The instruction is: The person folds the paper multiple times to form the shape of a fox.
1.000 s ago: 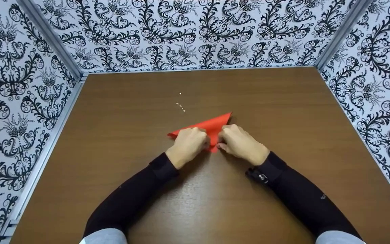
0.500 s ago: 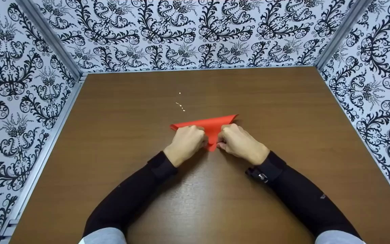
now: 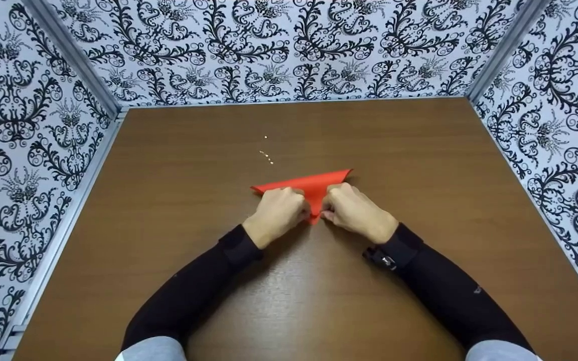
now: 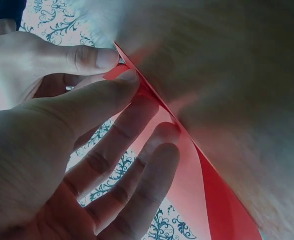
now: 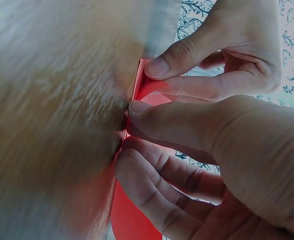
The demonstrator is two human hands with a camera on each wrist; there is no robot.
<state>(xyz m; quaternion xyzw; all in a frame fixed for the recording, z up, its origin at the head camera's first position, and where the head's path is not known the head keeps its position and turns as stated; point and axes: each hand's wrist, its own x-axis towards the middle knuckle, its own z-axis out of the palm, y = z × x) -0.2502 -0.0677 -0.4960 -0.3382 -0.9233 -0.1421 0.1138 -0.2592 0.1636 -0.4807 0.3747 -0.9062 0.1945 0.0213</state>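
Note:
A sheet of red paper (image 3: 314, 184), partly folded with a curled far edge, lies on the table at its middle. My left hand (image 3: 279, 214) pinches its near part from the left, and my right hand (image 3: 358, 213) pinches it from the right, with a small gap between the knuckles. In the left wrist view, thumb and fingers grip the red paper (image 4: 187, 192) close to the tabletop, the other fingers lying beneath a raised flap. The right wrist view has the thumb on the fold of the red paper (image 5: 131, 215). The hands hide much of the paper.
Small pale specks (image 3: 267, 158) are scattered on the brown wooden table (image 3: 193, 145) beyond the paper. White panels with a black scroll pattern (image 3: 279, 50) enclose the table at the back and both sides, joined by grey metal profiles (image 3: 70, 55).
The red paper has turned slightly, its left corner moving away from me and its right corner shifting right. My left hand has shifted a little left; the right hand has barely moved.

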